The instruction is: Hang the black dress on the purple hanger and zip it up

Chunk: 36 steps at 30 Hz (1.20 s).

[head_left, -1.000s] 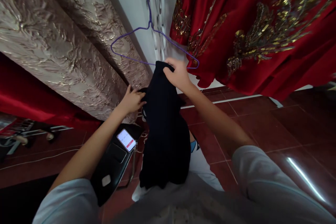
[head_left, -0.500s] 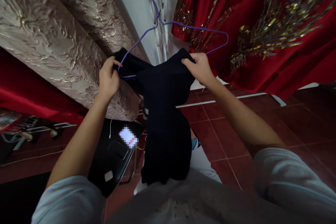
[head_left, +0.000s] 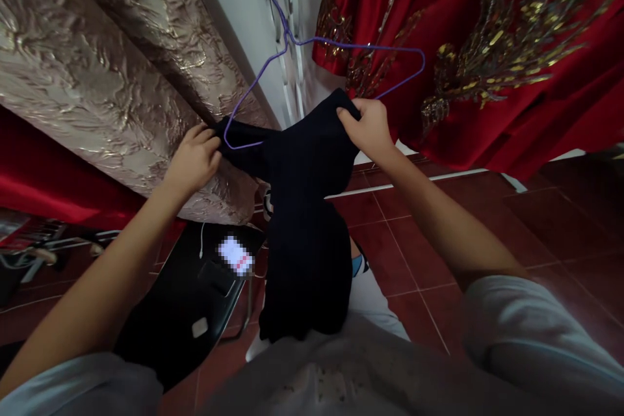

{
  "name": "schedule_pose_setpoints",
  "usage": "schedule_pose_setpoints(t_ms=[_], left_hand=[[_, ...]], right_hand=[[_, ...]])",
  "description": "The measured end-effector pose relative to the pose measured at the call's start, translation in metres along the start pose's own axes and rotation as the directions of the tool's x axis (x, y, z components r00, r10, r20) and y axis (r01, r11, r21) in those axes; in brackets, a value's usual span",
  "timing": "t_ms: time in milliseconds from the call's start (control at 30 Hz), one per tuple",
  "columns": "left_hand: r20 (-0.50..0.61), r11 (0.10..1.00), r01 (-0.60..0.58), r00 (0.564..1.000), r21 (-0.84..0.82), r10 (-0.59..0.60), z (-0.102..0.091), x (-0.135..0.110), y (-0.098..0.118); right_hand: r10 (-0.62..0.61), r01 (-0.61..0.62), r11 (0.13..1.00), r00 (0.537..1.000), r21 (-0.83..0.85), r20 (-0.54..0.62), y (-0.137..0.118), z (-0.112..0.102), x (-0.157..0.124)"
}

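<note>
A dark navy garment (head_left: 312,227) hangs down in front of my body, its top edge stretched between both hands. My left hand (head_left: 194,159) is closed on the garment's left end, fingers curled over the cloth. At the other end, my right hand (head_left: 371,127) pinches the top edge between thumb and fingers. A purple wire hanger (head_left: 286,39) stands behind and above the cloth. Its left corner lies at the garment's left opening, while its right arm stays outside the cloth, over red fabric. The hanger's lower bar is partly hidden by the garment.
Champagne textured fabric (head_left: 121,71) hangs at the left, a red gown with gold sequins (head_left: 468,78) at the right. A white metal rack (head_left: 292,19) stands between them. On a black seat (head_left: 168,312) lie a bright phone (head_left: 236,255) and a small white case (head_left: 199,327).
My left hand has moved left and slightly down, pulling the garment's end outward past the hanger's left corner. The right hand has barely moved. The hanger has shifted slightly left in view.
</note>
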<state>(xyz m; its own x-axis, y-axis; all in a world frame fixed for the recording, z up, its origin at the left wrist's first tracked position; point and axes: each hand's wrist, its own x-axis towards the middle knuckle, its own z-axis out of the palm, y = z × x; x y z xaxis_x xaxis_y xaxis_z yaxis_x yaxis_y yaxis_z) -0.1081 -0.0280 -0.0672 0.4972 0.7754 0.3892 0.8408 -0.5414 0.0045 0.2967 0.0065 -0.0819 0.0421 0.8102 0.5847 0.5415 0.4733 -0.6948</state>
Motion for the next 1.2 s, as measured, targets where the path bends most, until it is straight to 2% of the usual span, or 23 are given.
schedule_pose_setpoints(t_ms=[167, 233, 367, 433, 567, 667, 733, 800, 867, 933, 1033, 1100, 1133, 1200], left_hand=[[-0.070, 0.987, -0.158, 0.985, -0.014, 0.157, -0.032, 0.007, 0.012], [-0.104, 0.985, -0.169, 0.981, -0.043, 0.164, -0.039, 0.009, 0.013], [-0.081, 0.984, -0.098, 0.993, -0.150, 0.086, -0.040, 0.004, 0.006], [-0.038, 0.974, -0.147, 0.989, -0.170, 0.142, -0.040, -0.001, 0.002], [0.047, 0.958, -0.270, 0.960, -0.100, 0.276, -0.047, -0.006, 0.001], [-0.003, 0.956, -0.281, 0.960, -0.083, 0.282, -0.054, -0.003, 0.011], [-0.093, 0.963, -0.238, 0.969, -0.124, 0.227, -0.054, 0.005, 0.021], [-0.219, 0.965, -0.163, 0.969, -0.206, 0.117, -0.050, 0.019, 0.030], [-0.339, 0.947, -0.101, 0.941, -0.307, -0.010, -0.041, 0.037, 0.035], [-0.400, 0.914, -0.078, 0.911, -0.398, -0.096, -0.032, 0.055, 0.034], [-0.362, 0.850, -0.026, 0.911, -0.526, -0.196, -0.024, 0.076, 0.027], [-0.310, 0.799, 0.028, 0.913, -0.601, -0.265, -0.025, 0.082, 0.023], [-0.290, 0.776, 0.049, 0.911, -0.629, -0.293, -0.026, 0.084, 0.022], [-0.290, 0.762, 0.065, 0.902, -0.644, -0.322, -0.031, 0.084, 0.021]], right_hand=[[0.033, -0.034, 0.998, 0.999, 0.048, 0.013, 0.002, 0.012, -0.007], [0.044, -0.044, 0.998, 0.999, 0.042, 0.022, -0.001, 0.014, -0.009], [0.040, -0.040, 0.999, 0.998, 0.008, 0.046, -0.006, 0.010, -0.008], [0.026, -0.025, 1.000, 0.999, -0.015, 0.041, -0.005, 0.007, -0.005], [0.027, -0.026, 0.999, 0.999, -0.043, 0.020, -0.002, 0.009, 0.000], [0.030, -0.030, 1.000, 0.999, -0.001, 0.020, -0.004, 0.015, -0.003], [0.031, -0.037, 0.997, 0.997, 0.071, 0.070, -0.009, 0.020, -0.008], [0.019, -0.042, 0.986, 0.989, 0.159, 0.145, -0.015, 0.023, -0.016], [-0.021, -0.023, 0.974, 0.981, 0.225, 0.192, -0.021, 0.023, -0.024], [-0.091, 0.049, 0.970, 0.981, 0.238, 0.170, -0.024, 0.015, -0.030], [-0.168, 0.167, 0.976, 0.986, 0.143, -0.006, -0.022, -0.014, -0.027], [-0.149, 0.157, 0.985, 0.981, 0.065, -0.125, -0.017, -0.041, -0.017], [-0.113, 0.121, 0.992, 0.983, 0.046, -0.142, -0.015, -0.055, -0.009], [-0.006, 0.009, 0.999, 0.998, 0.051, -0.064, -0.011, -0.081, 0.009]])
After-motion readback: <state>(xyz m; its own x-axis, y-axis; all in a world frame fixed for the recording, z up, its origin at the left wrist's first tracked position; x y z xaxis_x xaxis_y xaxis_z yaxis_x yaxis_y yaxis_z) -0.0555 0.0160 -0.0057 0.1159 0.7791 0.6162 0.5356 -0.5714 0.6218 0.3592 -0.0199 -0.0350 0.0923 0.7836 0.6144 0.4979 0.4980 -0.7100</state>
